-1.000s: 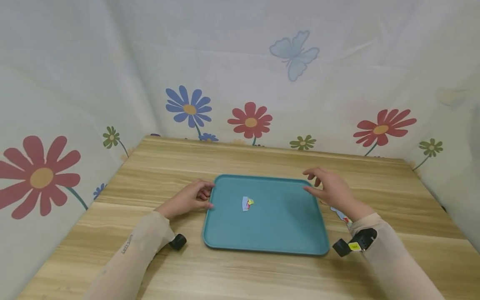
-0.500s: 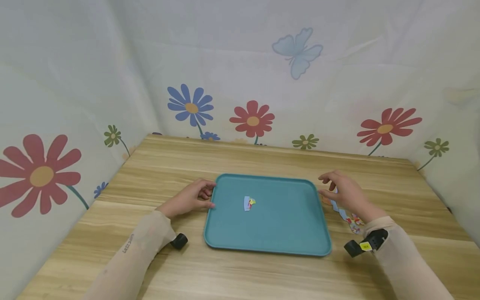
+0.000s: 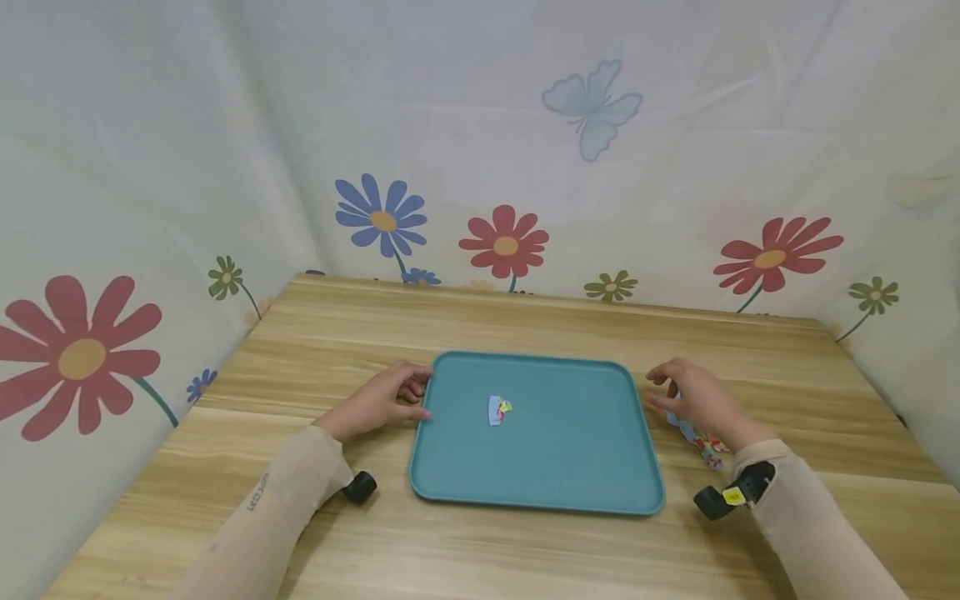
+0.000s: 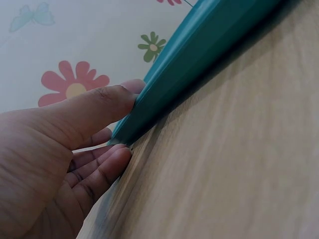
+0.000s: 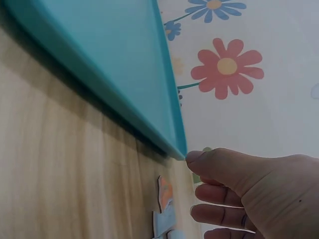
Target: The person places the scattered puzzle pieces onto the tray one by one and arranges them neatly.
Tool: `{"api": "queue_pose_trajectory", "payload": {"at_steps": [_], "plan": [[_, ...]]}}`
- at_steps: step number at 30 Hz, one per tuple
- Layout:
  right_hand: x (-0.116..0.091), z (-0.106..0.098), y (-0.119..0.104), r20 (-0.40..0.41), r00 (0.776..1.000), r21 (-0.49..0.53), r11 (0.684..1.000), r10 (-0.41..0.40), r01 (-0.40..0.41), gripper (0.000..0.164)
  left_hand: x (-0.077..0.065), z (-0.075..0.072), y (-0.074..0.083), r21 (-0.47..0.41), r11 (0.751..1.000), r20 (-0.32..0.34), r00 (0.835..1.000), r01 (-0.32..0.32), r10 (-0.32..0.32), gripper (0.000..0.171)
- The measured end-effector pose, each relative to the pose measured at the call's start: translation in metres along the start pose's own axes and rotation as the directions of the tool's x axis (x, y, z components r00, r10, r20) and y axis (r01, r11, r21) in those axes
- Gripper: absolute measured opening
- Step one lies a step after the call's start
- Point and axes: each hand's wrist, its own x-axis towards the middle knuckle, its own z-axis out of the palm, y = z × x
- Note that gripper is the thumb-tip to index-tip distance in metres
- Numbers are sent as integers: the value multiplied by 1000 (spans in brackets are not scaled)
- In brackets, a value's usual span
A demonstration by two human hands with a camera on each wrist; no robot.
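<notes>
A teal tray point(image 3: 573, 450) lies flat on the wooden table. My left hand point(image 3: 381, 402) holds its left edge; in the left wrist view the thumb point(image 4: 130, 88) is on the rim and the fingertips sit at the outer side below. One small puzzle piece point(image 3: 497, 410), pale blue with red and yellow, lies inside the tray, left of its middle. Beyond the tray's right edge, my right hand point(image 3: 696, 397) hovers with loosely bent fingers and nothing between them. Under it lie several puzzle pieces point(image 3: 707, 451), partly hidden by the hand; an orange piece point(image 5: 165, 193) shows in the right wrist view.
The light wooden table point(image 3: 465, 550) stretches around the tray on all sides. Behind and beside it hangs a pale cloth point(image 3: 450, 100) printed with flowers and a butterfly. A black wrist camera point(image 3: 716, 502) juts out from under the right wrist, near the tray's right edge.
My right hand has moved right, from over the tray's right edge to above the pieces beside it, and lowered slightly. My left hand stays at the tray's left edge.
</notes>
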Motion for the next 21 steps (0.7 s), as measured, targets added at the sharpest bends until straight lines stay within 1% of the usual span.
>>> {"api": "queue_pose_trajectory", "payload": {"at_steps": [4,10,15,21], "plan": [[-1,3,4,28,999,25,999,33,-34,27,0,0,-1,-17,1000,0,1000,0,0,69],[-1,6,7,51,997,21,998,54,-56,27,0,-1,-1,-17,1000,-4,1000,-4,4,68],[0,7,10,56,998,14,1000,25,-26,26,-1,-1,-1,-18,1000,0,1000,-11,11,67],[1,7,12,53,998,-21,1000,-22,23,23,-1,-1,0,-19,1000,1,1000,-6,6,67]]}}
